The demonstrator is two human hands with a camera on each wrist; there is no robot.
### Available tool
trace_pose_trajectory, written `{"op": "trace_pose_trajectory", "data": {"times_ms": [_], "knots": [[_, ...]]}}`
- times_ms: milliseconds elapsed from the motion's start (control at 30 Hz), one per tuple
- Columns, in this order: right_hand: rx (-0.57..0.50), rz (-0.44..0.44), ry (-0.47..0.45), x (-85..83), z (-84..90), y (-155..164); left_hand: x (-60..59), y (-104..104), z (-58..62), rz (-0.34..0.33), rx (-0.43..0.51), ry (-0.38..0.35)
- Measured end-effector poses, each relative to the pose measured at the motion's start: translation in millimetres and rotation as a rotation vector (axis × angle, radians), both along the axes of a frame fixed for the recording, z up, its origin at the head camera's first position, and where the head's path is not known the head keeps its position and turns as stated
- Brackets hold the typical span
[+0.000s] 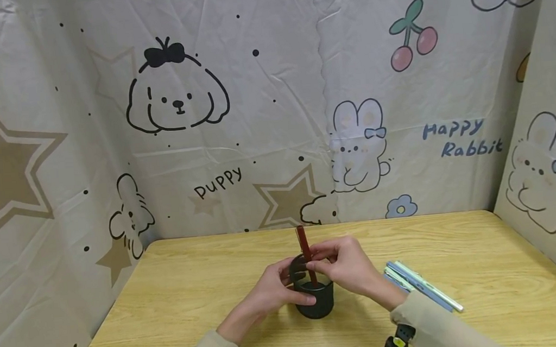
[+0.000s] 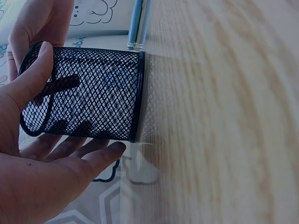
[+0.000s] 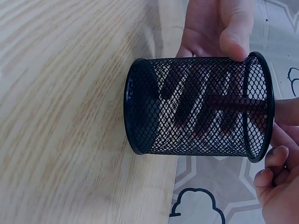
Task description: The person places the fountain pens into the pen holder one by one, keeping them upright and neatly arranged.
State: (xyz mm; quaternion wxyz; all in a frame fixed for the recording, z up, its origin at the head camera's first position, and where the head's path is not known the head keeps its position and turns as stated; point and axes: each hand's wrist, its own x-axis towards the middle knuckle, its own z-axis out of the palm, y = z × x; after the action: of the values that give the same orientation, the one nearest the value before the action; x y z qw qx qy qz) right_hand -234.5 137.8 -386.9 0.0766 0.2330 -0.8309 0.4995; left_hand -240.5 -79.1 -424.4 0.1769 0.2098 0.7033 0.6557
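Observation:
A black mesh pen holder (image 1: 319,305) stands upright on the table. My left hand (image 1: 269,292) grips it from the left, thumb on the near side by the rim and fingers round the far side. In my right hand (image 1: 348,266), thumb and fingers pinch a dark red pen (image 1: 303,240) above the holder's mouth. The pen is nearly upright, its lower part inside the cup. Through the mesh of the pen holder (image 3: 201,144) in the right wrist view, the pen's lower end shows short of the base.
Several blue and pale green pens (image 1: 429,287) lie side by side on the wooden table (image 1: 207,271), right of the right hand. A printed cloth (image 1: 273,114) with cartoon animals hangs behind the table and at both sides.

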Motion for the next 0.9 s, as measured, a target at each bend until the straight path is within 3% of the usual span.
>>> {"op": "trace_pose_trajectory", "data": {"times_ms": [567, 900], "knots": [[0.083, -0.028, 0.062, 2.9, 3.2, 0, -0.2, 1, 0.2, 0.005, -0.026, 0.015], [0.115, -0.107, 0.108, 16.7, 22.4, 39, 1.5, 3, 1.4, 0.036, -0.034, 0.026]]}}
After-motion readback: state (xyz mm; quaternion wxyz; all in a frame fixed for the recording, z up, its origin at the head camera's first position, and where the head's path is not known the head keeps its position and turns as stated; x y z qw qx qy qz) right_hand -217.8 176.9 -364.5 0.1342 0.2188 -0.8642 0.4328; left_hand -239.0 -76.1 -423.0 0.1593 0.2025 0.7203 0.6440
